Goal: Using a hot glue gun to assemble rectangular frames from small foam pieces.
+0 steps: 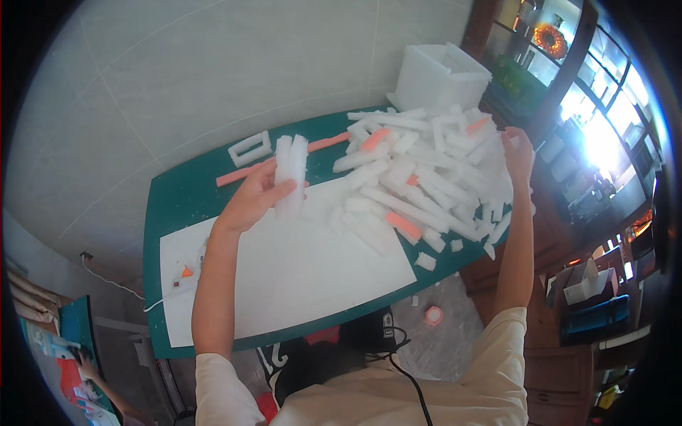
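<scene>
Overhead view of a green table [177, 206] bearing a white rectangular sheet [298, 273] at its near side and a heap of white foam strips [426, 177], with a few orange strips [403, 226] mixed in, at its far right. The left hand [256, 199], arm extended forward, has its fingers curled closed around 2 upright white foam blocks [291, 174] above the sheet's far edge. The right hand [517, 153], arm stretched far forward, rests on the heap's right edge; its finger spread cannot be told. A white open-topped box [437, 78] stands beyond the heap, contents unseen. A white rectangular foam frame [250, 149] lies at the table's far edge.
</scene>
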